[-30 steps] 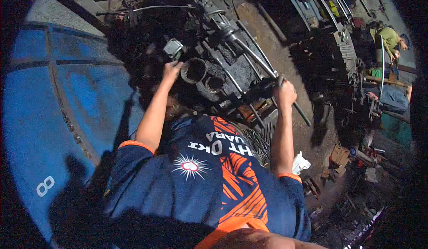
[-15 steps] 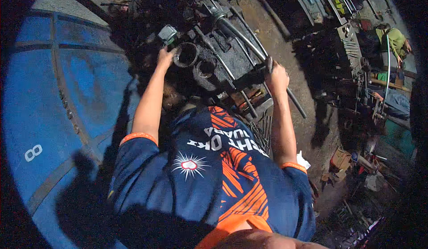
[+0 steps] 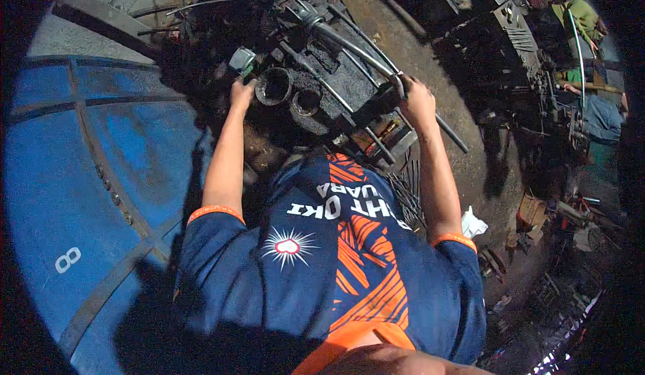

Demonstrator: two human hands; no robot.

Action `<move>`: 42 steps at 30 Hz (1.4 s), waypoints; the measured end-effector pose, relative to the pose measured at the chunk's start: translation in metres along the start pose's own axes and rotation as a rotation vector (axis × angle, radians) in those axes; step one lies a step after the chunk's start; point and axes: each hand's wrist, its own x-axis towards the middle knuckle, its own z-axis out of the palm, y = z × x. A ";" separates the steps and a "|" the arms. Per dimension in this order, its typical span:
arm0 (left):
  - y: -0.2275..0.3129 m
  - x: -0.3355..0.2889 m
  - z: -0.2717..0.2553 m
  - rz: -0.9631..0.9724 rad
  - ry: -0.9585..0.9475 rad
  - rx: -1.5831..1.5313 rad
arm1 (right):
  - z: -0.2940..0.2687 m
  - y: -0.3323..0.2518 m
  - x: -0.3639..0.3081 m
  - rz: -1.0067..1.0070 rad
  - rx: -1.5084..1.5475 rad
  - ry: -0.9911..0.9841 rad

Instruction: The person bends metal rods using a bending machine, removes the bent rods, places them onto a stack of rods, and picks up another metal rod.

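My left hand (image 3: pixel 242 95) reaches to the far left side of a dark, greasy machine (image 3: pixel 322 66). Its fingers are closed at the lower end of a small grey-green box-like part (image 3: pixel 242 59). Beside that hand sit two round, open metal cups or rings, a larger one (image 3: pixel 290 87) and a smaller one (image 3: pixel 317 106). On the machine's right side my right hand (image 3: pixel 419 101) is closed round a dark piece at the near end of a long metal bar (image 3: pixel 349 49). A dark rod (image 3: pixel 451 133) sticks out past my right wrist.
A large blue metal panel (image 3: pixel 54 173) fills the left. Several thin rods (image 3: pixel 405 187) lie below the machine. At the right are a workbench with metal pieces (image 3: pixel 519 36), a torn carton (image 3: pixel 532 212) and another person in a green top (image 3: pixel 579 22).
The view has shifted, so the surroundings sit differently in it. Both my hands stay at the same parts of the machine; the right one seems slightly turned on the bar's end.
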 end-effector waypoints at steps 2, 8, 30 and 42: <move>-0.012 0.007 0.002 -0.041 -0.006 0.092 | 0.003 0.000 -0.001 -0.073 -0.029 0.080; -0.050 0.028 0.018 0.012 -0.064 -0.032 | 0.005 0.003 0.002 -0.052 -0.083 0.026; -0.037 0.018 0.016 -0.122 -0.030 -0.026 | -0.015 -0.003 0.003 -0.154 -0.107 -0.060; -0.065 0.029 0.014 -0.100 -0.060 0.004 | -0.013 -0.002 0.009 -0.161 -0.087 -0.048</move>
